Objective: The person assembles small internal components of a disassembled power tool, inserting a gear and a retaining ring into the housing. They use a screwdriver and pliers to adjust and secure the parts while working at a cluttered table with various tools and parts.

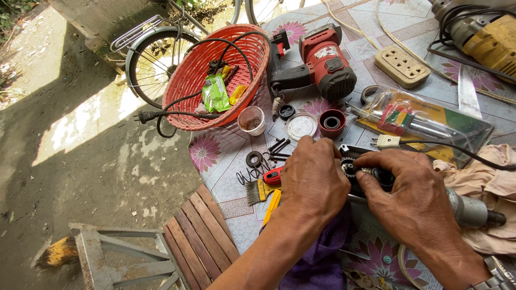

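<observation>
My left hand and my right hand are both closed on a dark power-tool body lying on the table. The fingertips of both meet at a small toothed gear on its near end. Its grey metal end sticks out to the right of my right hand. A purple cloth lies under my left wrist. Beside my left hand lie a small brush, a red-handled tool and a yellow-handled tool.
A red angle grinder, a red basket with cables, a small cup, lids, black screws, a screwdriver pack, a socket strip and a yellow drill crowd the flowered tablecloth. A bicycle wheel and wooden bench stand left.
</observation>
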